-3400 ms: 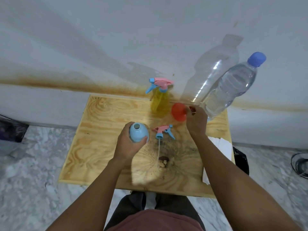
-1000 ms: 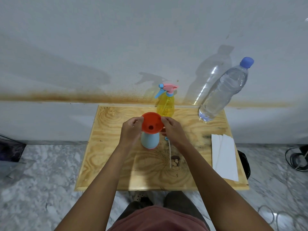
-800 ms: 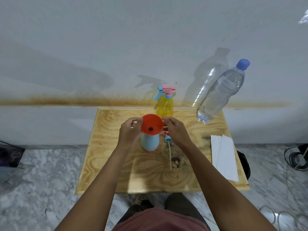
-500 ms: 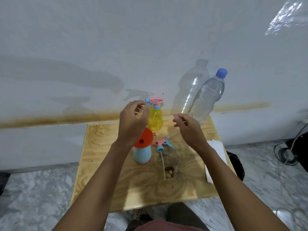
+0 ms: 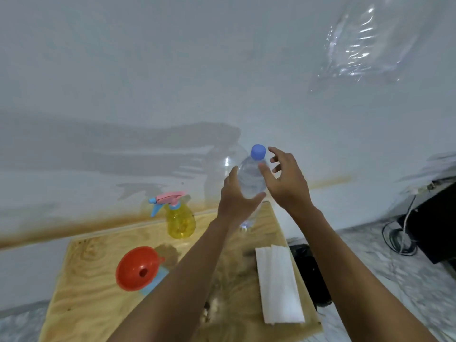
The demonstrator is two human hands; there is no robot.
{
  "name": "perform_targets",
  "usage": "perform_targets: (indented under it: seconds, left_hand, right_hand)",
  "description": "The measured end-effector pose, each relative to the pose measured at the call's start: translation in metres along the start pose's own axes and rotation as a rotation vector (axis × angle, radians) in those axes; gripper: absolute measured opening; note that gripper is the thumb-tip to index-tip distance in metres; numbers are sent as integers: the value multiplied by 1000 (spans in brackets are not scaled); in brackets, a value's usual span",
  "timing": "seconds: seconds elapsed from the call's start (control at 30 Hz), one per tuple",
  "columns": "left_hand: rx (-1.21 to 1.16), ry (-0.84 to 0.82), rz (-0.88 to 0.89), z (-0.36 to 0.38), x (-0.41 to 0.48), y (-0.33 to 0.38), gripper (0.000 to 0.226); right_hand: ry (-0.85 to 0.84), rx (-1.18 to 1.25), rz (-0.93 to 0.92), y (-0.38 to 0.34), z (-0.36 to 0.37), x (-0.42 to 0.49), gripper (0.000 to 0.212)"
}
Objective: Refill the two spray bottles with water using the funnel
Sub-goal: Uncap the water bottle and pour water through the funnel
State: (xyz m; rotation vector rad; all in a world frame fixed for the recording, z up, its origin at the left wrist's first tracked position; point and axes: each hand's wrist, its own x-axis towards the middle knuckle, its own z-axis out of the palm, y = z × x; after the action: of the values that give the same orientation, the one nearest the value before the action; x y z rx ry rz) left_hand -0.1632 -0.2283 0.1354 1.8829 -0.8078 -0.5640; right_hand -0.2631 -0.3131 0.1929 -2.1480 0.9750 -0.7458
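The clear water bottle [image 5: 251, 177] with a blue cap [image 5: 258, 152] stands at the back right of the wooden board [image 5: 84, 290]. My left hand [image 5: 235, 199] is wrapped around its body. My right hand [image 5: 286, 180] hovers just right of the neck, fingers spread, thumb touching the bottle below the cap. The orange funnel [image 5: 137, 267] sits in the neck of the light blue spray bottle [image 5: 154, 280], mostly hidden behind it and my left forearm. The yellow spray bottle [image 5: 180, 219] with its pink and blue trigger head stands at the back.
A folded white cloth [image 5: 278, 282] lies on the board's right side. A stained white wall rises right behind the board. Black equipment with cables [image 5: 424, 223] sits on the marble floor at right. A dark object [image 5: 308, 272] lies under the board's right edge.
Both hands left the funnel, which stays in the blue bottle, and moved to the back right. My left hand took hold of the water bottle. The camera tilted up and right.
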Motion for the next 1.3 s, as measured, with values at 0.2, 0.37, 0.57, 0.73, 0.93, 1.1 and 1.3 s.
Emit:
perform_targets:
  seconds: [0.2, 0.37, 0.57, 0.73, 0.93, 1.1, 1.3]
  left_hand:
    - [-148, 209, 115, 25, 16, 6, 58]
    - [-251, 251, 111, 32, 20, 8, 66]
    - [-243, 308, 87, 42, 22, 11, 63]
    - [-244, 293, 79, 39, 18, 14, 62]
    - [-262, 293, 76, 37, 17, 12, 59]
    - [-292, 280, 67, 37, 18, 10, 59]
    - [-293, 273, 93, 36, 16, 9, 63]
  right_hand:
    - [-136, -20, -99, 1, -5, 46, 37]
    - [-170, -33, -192, 1, -5, 64, 32]
    - [-202, -70, -247, 1, -10, 68, 34]
    - [-232, -126, -309, -3, -11, 70, 33]
    - [-350, -201, -391, -5, -16, 78, 32]
    - [-581, -208, -431, -5, -35, 92, 39]
    - [-402, -116, -259, -4, -25, 90, 44]
